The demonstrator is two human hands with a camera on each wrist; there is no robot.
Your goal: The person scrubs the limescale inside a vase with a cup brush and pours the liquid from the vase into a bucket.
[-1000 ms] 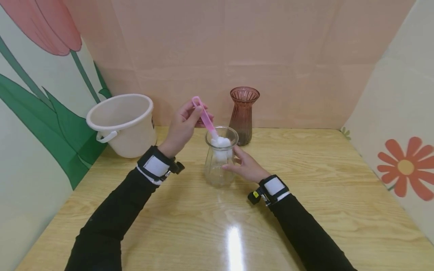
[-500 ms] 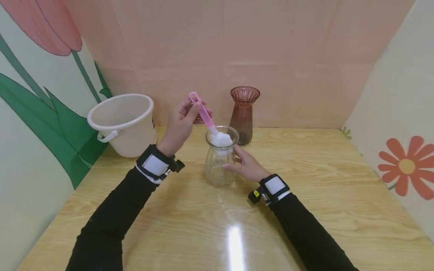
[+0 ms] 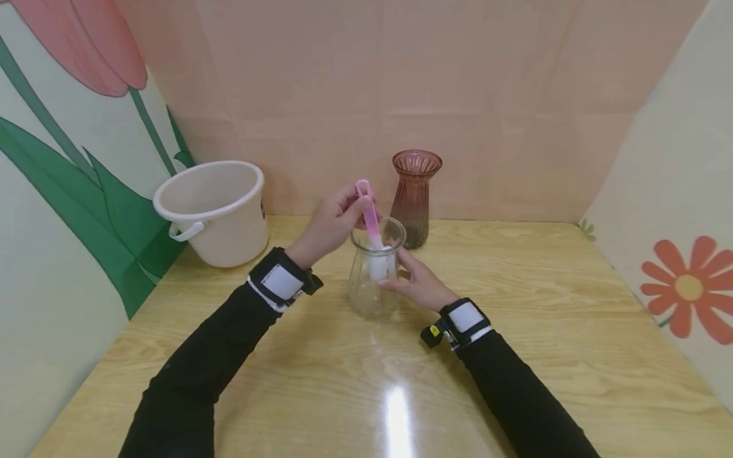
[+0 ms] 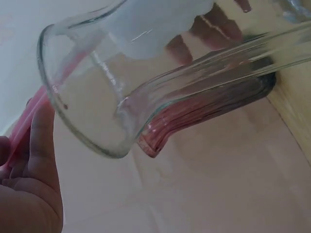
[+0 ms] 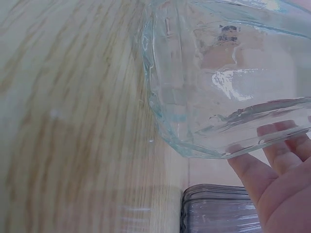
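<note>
My left hand (image 3: 332, 224) pinches the pink brush handle (image 3: 367, 213), fingers (image 4: 41, 141) curled on it; the white sponge head (image 3: 380, 262) sits down inside the clear glass vase (image 3: 372, 280). My right hand (image 3: 420, 285) wraps that vase, upright on the worktop (image 3: 515, 331). Brown vase (image 3: 415, 197) just beyond my fingers; white bucket (image 3: 214, 213) off left.

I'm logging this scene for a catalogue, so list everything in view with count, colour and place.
clear glass vase: 1, transparent, table centre, upright
brush: 1, pink handle with white sponge head, head inside the clear glass vase
brown vase: 1, reddish-brown glass, behind the clear one, near the back wall
bucket: 1, cream white, table's far left
table: 1, light wood
left hand: 1, pinches the brush handle
right hand: 1, holds the clear glass vase's side
</note>
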